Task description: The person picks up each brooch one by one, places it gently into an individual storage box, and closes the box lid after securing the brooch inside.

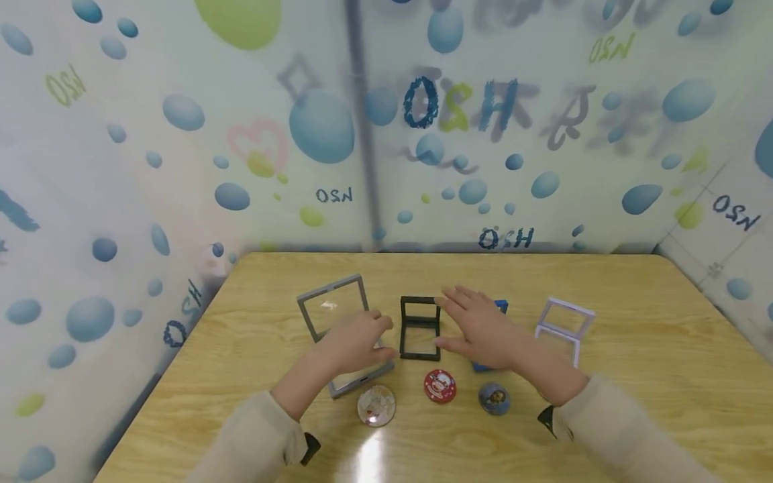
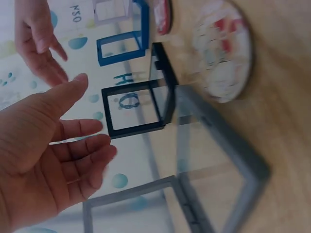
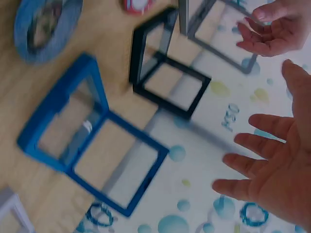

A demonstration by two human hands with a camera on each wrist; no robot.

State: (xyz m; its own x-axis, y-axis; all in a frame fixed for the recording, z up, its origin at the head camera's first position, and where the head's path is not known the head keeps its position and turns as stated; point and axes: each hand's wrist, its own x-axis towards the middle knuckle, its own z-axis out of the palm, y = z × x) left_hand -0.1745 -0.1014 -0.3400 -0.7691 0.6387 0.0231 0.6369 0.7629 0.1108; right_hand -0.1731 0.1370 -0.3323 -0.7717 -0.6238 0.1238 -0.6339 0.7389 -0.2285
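My left hand (image 1: 357,343) hovers over the opened grey frame case (image 1: 306,315), fingers relaxed and nothing held. My right hand (image 1: 480,329) is spread above the opened blue frame case (image 3: 63,114), partly hiding it in the head view. Between the hands stands an opened black frame case (image 1: 420,329). All these cases are hinged, with clear film windows. In front of them lie three round badges: a pale patterned one (image 1: 376,405), a red one with a cartoon face (image 1: 440,386) and a blue one with a picture (image 1: 494,398).
An opened pale lilac frame case (image 1: 566,318) stands to the right, partly behind my right forearm. The wooden table (image 1: 652,376) meets a wall covering (image 1: 441,168) printed with blue and green drops along its far edge.
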